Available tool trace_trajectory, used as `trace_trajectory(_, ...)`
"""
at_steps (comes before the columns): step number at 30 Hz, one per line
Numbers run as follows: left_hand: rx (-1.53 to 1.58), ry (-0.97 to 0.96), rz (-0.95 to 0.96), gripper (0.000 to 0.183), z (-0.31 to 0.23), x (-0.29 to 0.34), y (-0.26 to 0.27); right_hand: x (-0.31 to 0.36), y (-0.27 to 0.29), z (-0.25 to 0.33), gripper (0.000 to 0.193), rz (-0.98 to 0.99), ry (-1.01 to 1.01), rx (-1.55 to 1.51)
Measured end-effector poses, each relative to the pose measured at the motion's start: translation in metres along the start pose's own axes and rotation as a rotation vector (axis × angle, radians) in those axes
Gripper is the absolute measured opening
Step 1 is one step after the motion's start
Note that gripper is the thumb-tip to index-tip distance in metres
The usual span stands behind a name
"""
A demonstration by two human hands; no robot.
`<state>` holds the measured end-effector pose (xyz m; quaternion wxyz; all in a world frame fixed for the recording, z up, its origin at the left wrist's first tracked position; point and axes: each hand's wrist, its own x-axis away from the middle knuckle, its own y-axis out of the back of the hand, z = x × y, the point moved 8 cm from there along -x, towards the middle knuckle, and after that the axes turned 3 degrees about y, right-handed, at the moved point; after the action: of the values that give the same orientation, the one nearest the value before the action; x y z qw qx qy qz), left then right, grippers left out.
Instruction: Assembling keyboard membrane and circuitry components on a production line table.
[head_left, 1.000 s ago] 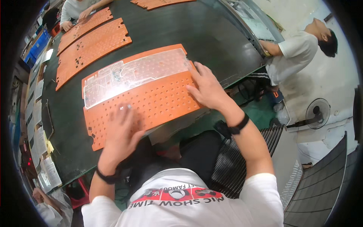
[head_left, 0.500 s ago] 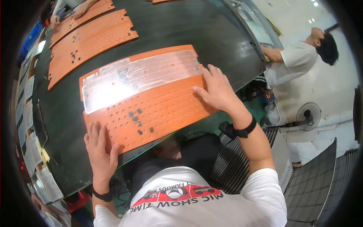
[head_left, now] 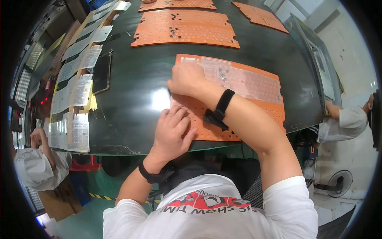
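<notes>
The bench [head_left: 127, 123] is crowded along its left side by a row of printed clear sheets [head_left: 82, 93], with a dark flat slab [head_left: 102, 72] just beside them. Beyond the work lie 2 more orange boards [head_left: 187, 28], 1 behind the other, and a co-worker's hand [head_left: 148, 1] rests at the farther board, at the picture's upper edge. Another board [head_left: 260, 16] lies well apart at upper right, near a metal frame [head_left: 310, 59] at the bench's right end. A fan [head_left: 338, 183] stands off to the right.

The right forearm [head_left: 254, 115] and its dark wristband [head_left: 223, 107] cross above the near orange board [head_left: 203, 128], hiding part of it. This board lies at the bench's near edge; its long axis runs left to right, the far edge slanting toward the person at the right end. The clear sheet [head_left: 250, 83] lies on its far half, long axis parallel to the board's.

The right hand [head_left: 188, 78] is bunched at the sheet's left end; whether its fingers pinch anything cannot be told. The left hand [head_left: 172, 129] rests on the board's near left corner, fingers slightly apart.
</notes>
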<state>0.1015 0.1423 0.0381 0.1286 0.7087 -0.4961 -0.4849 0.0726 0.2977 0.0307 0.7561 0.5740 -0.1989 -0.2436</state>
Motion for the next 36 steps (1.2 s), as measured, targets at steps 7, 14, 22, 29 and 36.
trace_trajectory(7, 0.069, -0.004, 0.000, 0.026, 0.004, 0.002, 0.000, -0.007, 0.040, -0.044, 0.029, 0.121, -0.116, -0.145)
trace_trajectory(14, 0.180, -0.023, 0.073, 0.027, -0.035, -0.011, -0.015, 0.067, 0.188, -0.195, 0.019, -0.004, -0.233, -0.469)
trace_trajectory(22, 0.762, -0.284, 0.248, 0.037, -0.190, -0.071, -0.125, 0.249, 0.388, -0.273, 0.015, -0.302, -0.614, -0.068)
trace_trajectory(29, 1.024, -0.155, 0.560, 0.055, -0.324, -0.114, -0.275, 0.460, 0.445, -0.242, 0.013, -0.601, -0.961, -0.089)
trace_trajectory(36, 0.891, -0.379, 0.578, 0.076, -0.420, -0.041, -0.339, 0.683, 0.310, -0.128, 0.016, -1.229, -1.352, -0.094)
